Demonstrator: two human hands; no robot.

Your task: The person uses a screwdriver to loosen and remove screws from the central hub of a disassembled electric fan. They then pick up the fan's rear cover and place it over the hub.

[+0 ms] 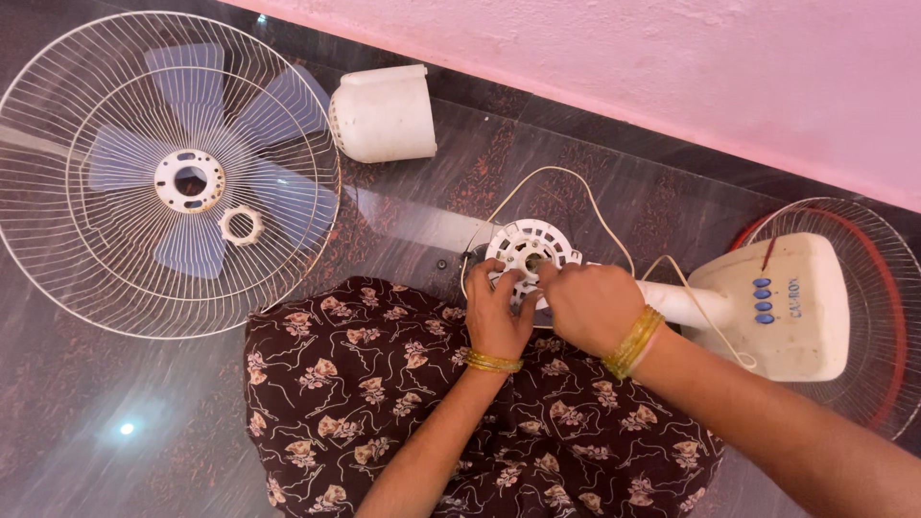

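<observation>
White plastic motor face [526, 247] of a dismantled fan, gripped at its near edge by left hand [496, 312] and right hand [587, 305], fingers curled closed on it, cream cord [576, 182] looping just beyond, wire guard [163, 173] with pale blades well left, control base [777, 302] right.

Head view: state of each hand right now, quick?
Left hand: fingers curled on the rim of the white motor front plate, gripping it.
Right hand: fingers closed at the plate's centre; anything pinched cannot be told.

Gold bangles [632, 341] on both wrists; bare forearms; dark brown floral garment [403, 384].
</observation>
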